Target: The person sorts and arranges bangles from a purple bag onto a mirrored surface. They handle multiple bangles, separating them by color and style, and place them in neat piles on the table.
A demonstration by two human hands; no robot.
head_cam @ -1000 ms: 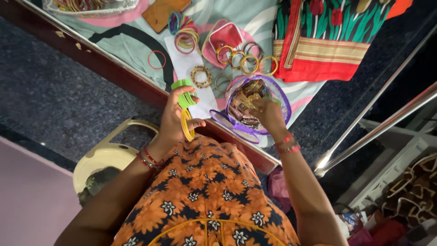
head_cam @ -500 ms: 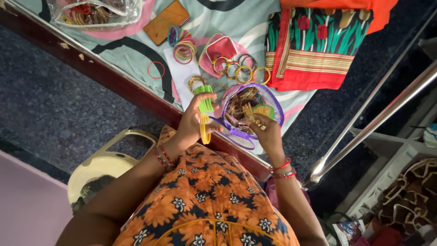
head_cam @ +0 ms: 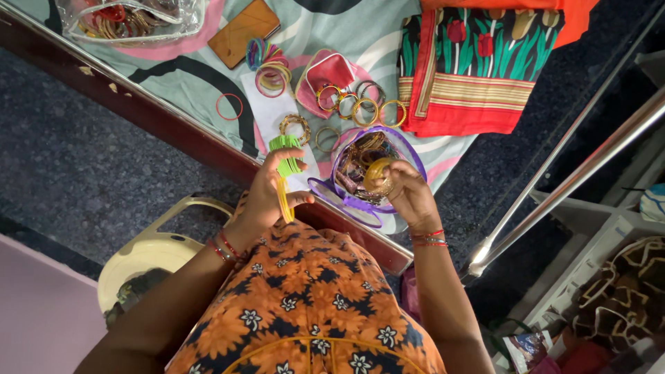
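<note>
The left hand (head_cam: 267,197) is holding a stack of green bangles (head_cam: 287,155) pinched between thumb and fingers, with a yellow bangle (head_cam: 283,201) hanging lower in the same grip, just above the near edge of the worktop (head_cam: 159,121). The right hand (head_cam: 409,197) is reaching into a purple-rimmed clear pouch (head_cam: 377,170) and its grip is closing around a bunch of gold bangles (head_cam: 379,173) at the pouch mouth. The pouch is lying open on the patterned cloth (head_cam: 208,76) covering the worktop, its flap (head_cam: 343,201) hanging toward the person.

Just beyond the pouch, a row of gold bangles (head_cam: 360,107) is lying beside a small red purse (head_cam: 329,73). A pink and gold stack of bangles (head_cam: 272,76) is sitting to the left of the purse, with a single red bangle (head_cam: 229,107) lying well apart further left. A brown wallet (head_cam: 244,31) and a clear bag of bangles (head_cam: 131,19) are resting at the far left. A folded red cloth with tulips (head_cam: 478,62) is lying at the right. Both wrists are wearing red bangles. A cream plastic stool (head_cam: 152,242) is standing on the floor beside the person's left arm.
</note>
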